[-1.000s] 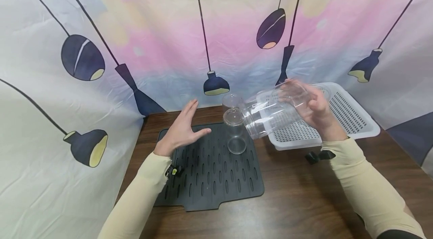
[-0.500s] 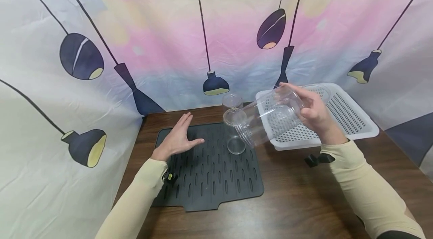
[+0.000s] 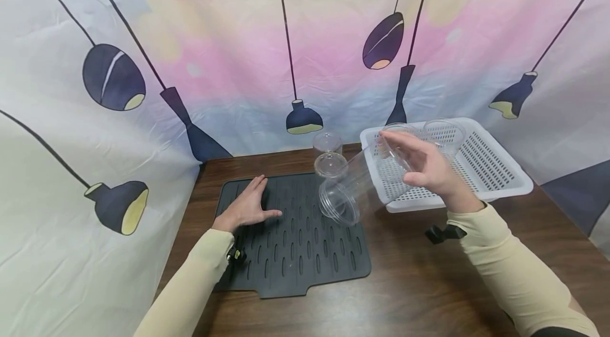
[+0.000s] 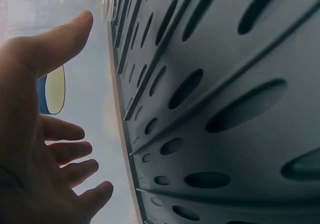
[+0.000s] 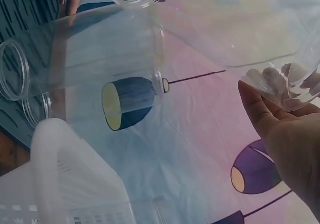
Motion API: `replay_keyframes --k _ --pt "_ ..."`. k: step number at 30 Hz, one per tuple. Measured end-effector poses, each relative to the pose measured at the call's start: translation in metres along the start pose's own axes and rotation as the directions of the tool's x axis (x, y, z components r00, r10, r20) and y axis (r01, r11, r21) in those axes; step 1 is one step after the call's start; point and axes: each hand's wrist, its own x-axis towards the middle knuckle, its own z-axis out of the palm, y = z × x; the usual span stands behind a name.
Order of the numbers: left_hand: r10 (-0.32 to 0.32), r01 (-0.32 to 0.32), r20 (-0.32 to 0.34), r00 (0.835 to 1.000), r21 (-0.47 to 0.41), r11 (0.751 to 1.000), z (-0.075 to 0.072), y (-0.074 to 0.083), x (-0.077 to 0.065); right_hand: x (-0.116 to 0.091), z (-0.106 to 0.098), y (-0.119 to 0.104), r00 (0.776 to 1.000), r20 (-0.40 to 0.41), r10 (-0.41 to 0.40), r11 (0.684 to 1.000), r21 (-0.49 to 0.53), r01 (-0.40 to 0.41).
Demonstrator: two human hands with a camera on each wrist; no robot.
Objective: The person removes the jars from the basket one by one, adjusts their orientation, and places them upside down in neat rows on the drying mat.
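Note:
My right hand [image 3: 426, 167] grips a large clear jar [image 3: 359, 183] by its base end. The jar is tilted, its ringed mouth pointing down and left over the right part of a dark slotted drying mat [image 3: 295, 257]. Two clear jars stand at the mat's back right: a nearer jar [image 3: 331, 165], partly overlapped by the held one, and a farther jar [image 3: 328, 141] behind it. In the right wrist view their ringed rims face the mat. My left hand [image 3: 248, 207] hovers above the mat's left side, thumb spread from the straight fingers, holding nothing.
A white perforated basket [image 3: 514, 180] stands right of the mat, with clear jars [image 3: 445, 130] in it. The brown wooden table [image 3: 405, 284] extends in front. A cloth backdrop [image 3: 229, 51] printed with lamps hangs close behind the table.
My right hand has moved left and down with the jar, whose mouth has tipped further downward over the mat. My left hand has lowered and shifted slightly left.

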Motion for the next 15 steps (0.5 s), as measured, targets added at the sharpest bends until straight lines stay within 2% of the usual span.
replay_keyframes --k 5,8,10,15 --pt "-0.013 0.012 0.022 1.000 0.026 1.000 0.003 -0.002 0.001 0.002 0.007 -0.001 0.999 0.036 0.033 0.996 -0.089 -0.030" --pt "-0.020 0.018 0.042 0.999 0.040 0.999 0.005 -0.003 0.001 0.002 0.012 -0.002 0.996 0.057 0.073 0.981 -0.184 -0.062" --pt "-0.026 0.023 0.058 0.998 0.052 0.998 0.007 -0.004 0.001 0.002 0.015 -0.002 0.993 0.074 0.094 0.963 -0.259 -0.072" --pt "-0.022 0.018 0.074 0.997 0.058 0.998 0.011 -0.005 0.001 0.002 0.022 -0.002 0.991 0.100 0.089 0.888 -0.458 -0.034"
